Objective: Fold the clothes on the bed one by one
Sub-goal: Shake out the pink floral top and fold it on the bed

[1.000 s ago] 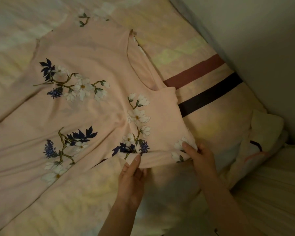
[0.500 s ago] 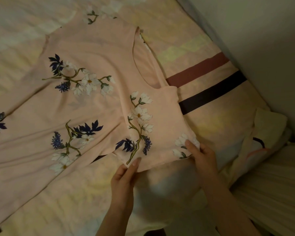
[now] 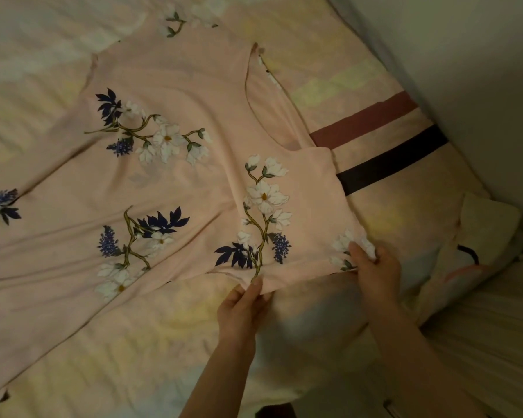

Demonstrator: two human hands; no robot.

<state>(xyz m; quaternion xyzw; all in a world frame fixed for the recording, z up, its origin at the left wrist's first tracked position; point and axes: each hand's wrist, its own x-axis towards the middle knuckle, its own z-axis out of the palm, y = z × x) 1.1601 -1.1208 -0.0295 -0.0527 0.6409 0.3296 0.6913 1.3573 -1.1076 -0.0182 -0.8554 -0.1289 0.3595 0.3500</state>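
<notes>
Left hand (image 3: 243, 304): still pinches the dress (image 3: 178, 182) hem.
Right hand (image 3: 375, 268): keeps its grip on the corner, seemingly unmoved.

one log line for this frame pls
stage: folding | dress: flat on bed | left hand: pinches edge | right hand: pinches corner

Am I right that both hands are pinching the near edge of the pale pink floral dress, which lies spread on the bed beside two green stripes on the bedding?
Not quite: the head view shows the stripes are one maroon and one black. Otherwise yes: the left hand and right hand pinch the near edge of the pale pink floral dress, spread on the bed.
</notes>
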